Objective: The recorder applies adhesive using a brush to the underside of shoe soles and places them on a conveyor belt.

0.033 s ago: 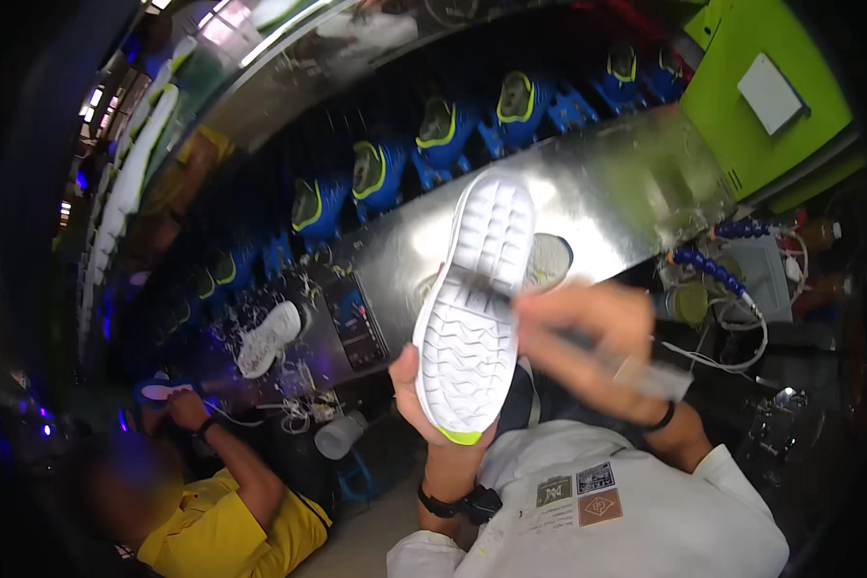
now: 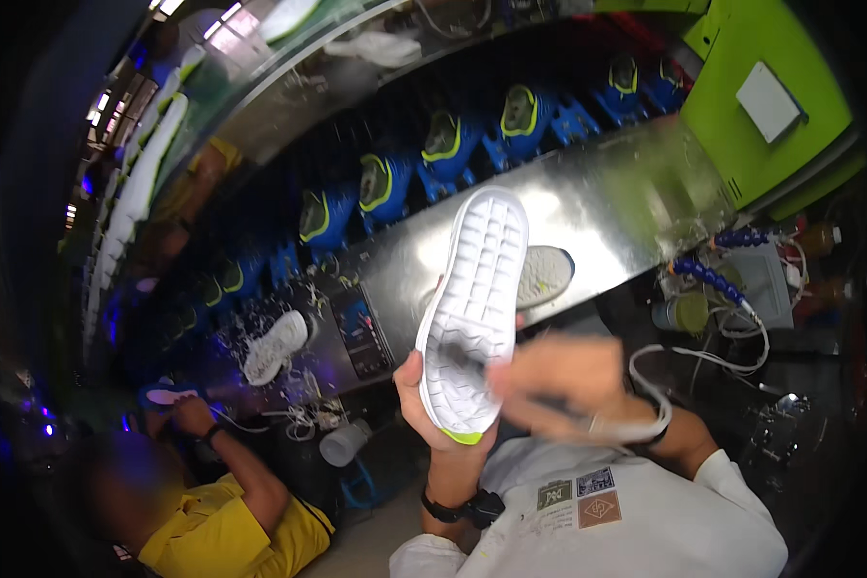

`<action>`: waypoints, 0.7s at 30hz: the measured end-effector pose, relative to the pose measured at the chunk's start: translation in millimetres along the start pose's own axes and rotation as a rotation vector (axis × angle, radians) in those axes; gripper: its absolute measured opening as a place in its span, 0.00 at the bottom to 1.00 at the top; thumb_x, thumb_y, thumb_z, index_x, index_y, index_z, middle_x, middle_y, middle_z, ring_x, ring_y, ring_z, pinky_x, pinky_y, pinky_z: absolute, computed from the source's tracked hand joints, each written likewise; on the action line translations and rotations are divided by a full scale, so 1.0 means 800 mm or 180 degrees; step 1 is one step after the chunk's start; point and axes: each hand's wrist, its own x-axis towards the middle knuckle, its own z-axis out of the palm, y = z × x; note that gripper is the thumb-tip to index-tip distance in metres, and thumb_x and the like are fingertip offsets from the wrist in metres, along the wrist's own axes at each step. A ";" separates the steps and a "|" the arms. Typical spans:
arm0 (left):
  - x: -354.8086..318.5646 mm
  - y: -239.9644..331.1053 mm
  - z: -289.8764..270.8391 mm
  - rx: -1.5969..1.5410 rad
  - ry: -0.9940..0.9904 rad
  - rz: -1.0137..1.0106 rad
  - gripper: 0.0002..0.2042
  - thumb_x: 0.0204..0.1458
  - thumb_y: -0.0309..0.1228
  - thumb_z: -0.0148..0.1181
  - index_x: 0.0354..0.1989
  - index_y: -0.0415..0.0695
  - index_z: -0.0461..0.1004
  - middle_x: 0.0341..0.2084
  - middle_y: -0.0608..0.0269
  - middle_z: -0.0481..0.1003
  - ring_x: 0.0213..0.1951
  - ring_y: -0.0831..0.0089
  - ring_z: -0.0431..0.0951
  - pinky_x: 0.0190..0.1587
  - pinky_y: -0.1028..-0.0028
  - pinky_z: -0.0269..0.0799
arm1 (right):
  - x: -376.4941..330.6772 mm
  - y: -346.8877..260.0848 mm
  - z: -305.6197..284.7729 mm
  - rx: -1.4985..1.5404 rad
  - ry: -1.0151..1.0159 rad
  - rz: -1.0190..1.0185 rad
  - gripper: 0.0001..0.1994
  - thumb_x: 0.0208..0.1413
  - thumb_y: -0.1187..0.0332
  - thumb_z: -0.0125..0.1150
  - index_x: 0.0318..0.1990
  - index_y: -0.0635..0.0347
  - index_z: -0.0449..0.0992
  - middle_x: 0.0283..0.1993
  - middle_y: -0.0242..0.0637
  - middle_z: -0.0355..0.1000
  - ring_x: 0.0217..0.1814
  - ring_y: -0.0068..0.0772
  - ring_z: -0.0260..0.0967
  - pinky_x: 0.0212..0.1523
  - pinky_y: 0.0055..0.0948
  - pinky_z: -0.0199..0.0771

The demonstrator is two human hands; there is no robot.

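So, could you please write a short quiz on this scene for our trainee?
1. Which hand supports the white sole?
2. True or false: the phone lies to the right of that sole in the picture.
3. What stands in a row along the far side of the metal bench? A) bottles B) blue shoes C) boxes

Key: 1. the left hand; 2. false, to its left; 3. B, blue shoes.

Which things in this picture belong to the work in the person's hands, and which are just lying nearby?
In the work:
- white sole, held by the left hand
- blurred tool, dark-tipped, in the right hand

Apparently just nearby:
- dark device with lit screen, on the bench
- translucent cup
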 end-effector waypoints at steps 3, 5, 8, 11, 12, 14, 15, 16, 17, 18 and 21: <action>-0.005 0.006 0.030 0.0256 -0.0631 -0.0074 0.42 0.54 0.53 0.48 0.70 0.32 0.52 0.61 0.34 0.65 0.57 0.33 0.70 0.52 0.43 0.72 | 0.031 -0.007 -0.045 0.1261 -0.0035 0.0495 0.11 0.49 0.77 0.71 0.41 0.66 0.82 0.36 0.39 0.81 0.33 0.27 0.79 0.36 0.21 0.78; -0.012 0.001 0.053 0.0335 -0.0809 -0.0070 0.41 0.53 0.50 0.50 0.71 0.36 0.51 0.61 0.33 0.65 0.57 0.32 0.69 0.52 0.43 0.73 | 0.059 0.009 -0.085 0.1492 0.1312 0.1449 0.11 0.50 0.78 0.70 0.41 0.67 0.81 0.36 0.36 0.81 0.35 0.17 0.77 0.35 0.19 0.76; -0.008 -0.022 0.116 0.0631 -0.1105 0.0023 0.42 0.51 0.49 0.51 0.72 0.37 0.50 0.61 0.34 0.65 0.57 0.39 0.71 0.53 0.45 0.73 | 0.056 -0.048 -0.080 0.0242 0.1793 0.0542 0.13 0.49 0.80 0.71 0.43 0.66 0.80 0.34 0.39 0.81 0.37 0.25 0.79 0.39 0.24 0.77; 0.033 -0.019 0.216 0.0862 -0.1429 0.0498 0.37 0.56 0.48 0.45 0.71 0.38 0.53 0.62 0.41 0.66 0.55 0.45 0.74 0.53 0.53 0.76 | 0.021 -0.118 -0.128 0.0636 0.0306 -0.0100 0.11 0.45 0.81 0.73 0.38 0.69 0.81 0.38 0.45 0.81 0.38 0.35 0.80 0.42 0.29 0.79; 0.057 -0.015 0.255 0.0927 -0.1694 0.0452 0.36 0.58 0.49 0.43 0.71 0.38 0.54 0.61 0.42 0.67 0.53 0.46 0.76 0.51 0.55 0.77 | 0.000 -0.123 -0.134 0.1028 0.0505 0.0125 0.10 0.42 0.82 0.73 0.35 0.69 0.81 0.39 0.49 0.81 0.38 0.37 0.80 0.42 0.31 0.80; 0.143 -0.018 0.344 0.1643 -0.1575 0.1826 0.34 0.62 0.50 0.46 0.70 0.37 0.56 0.61 0.39 0.67 0.54 0.46 0.76 0.53 0.59 0.76 | -0.019 -0.108 -0.138 0.2305 0.1460 0.0172 0.10 0.38 0.83 0.70 0.32 0.71 0.80 0.38 0.52 0.80 0.31 0.35 0.78 0.35 0.27 0.78; 0.187 0.003 0.380 0.3220 -0.1444 0.2493 0.35 0.61 0.47 0.50 0.71 0.36 0.54 0.64 0.38 0.62 0.59 0.44 0.69 0.61 0.56 0.65 | -0.016 -0.129 -0.140 0.2601 0.2097 0.0983 0.12 0.35 0.84 0.66 0.33 0.72 0.80 0.34 0.52 0.78 0.23 0.31 0.72 0.26 0.23 0.72; 0.225 0.042 0.405 0.4796 -0.1198 0.3133 0.36 0.61 0.45 0.54 0.71 0.36 0.53 0.67 0.37 0.57 0.65 0.41 0.62 0.69 0.54 0.54 | -0.016 -0.123 -0.139 0.2705 0.2282 0.1045 0.12 0.39 0.84 0.65 0.35 0.74 0.79 0.32 0.51 0.77 0.20 0.27 0.68 0.22 0.22 0.66; 0.264 0.077 0.404 0.6475 -0.0111 0.4634 0.34 0.58 0.44 0.57 0.69 0.38 0.59 0.65 0.32 0.59 0.66 0.38 0.60 0.69 0.51 0.53 | -0.020 -0.120 -0.139 0.2782 0.2345 0.1247 0.12 0.40 0.85 0.65 0.37 0.74 0.78 0.33 0.51 0.77 0.21 0.28 0.68 0.22 0.23 0.67; 0.285 0.112 0.393 0.7464 0.1215 0.5454 0.29 0.55 0.43 0.60 0.63 0.39 0.67 0.59 0.31 0.66 0.65 0.37 0.62 0.66 0.48 0.55 | -0.025 -0.114 -0.141 0.2864 0.2455 0.1442 0.13 0.41 0.85 0.65 0.38 0.74 0.77 0.34 0.51 0.77 0.21 0.28 0.68 0.23 0.23 0.67; 0.299 0.196 0.387 0.6854 0.0577 0.3563 0.18 0.57 0.47 0.56 0.50 0.51 0.79 0.48 0.36 0.75 0.52 0.41 0.74 0.56 0.54 0.69 | -0.048 -0.083 -0.145 0.3003 0.2553 0.1340 0.14 0.42 0.87 0.64 0.40 0.72 0.77 0.34 0.49 0.77 0.25 0.28 0.70 0.26 0.23 0.69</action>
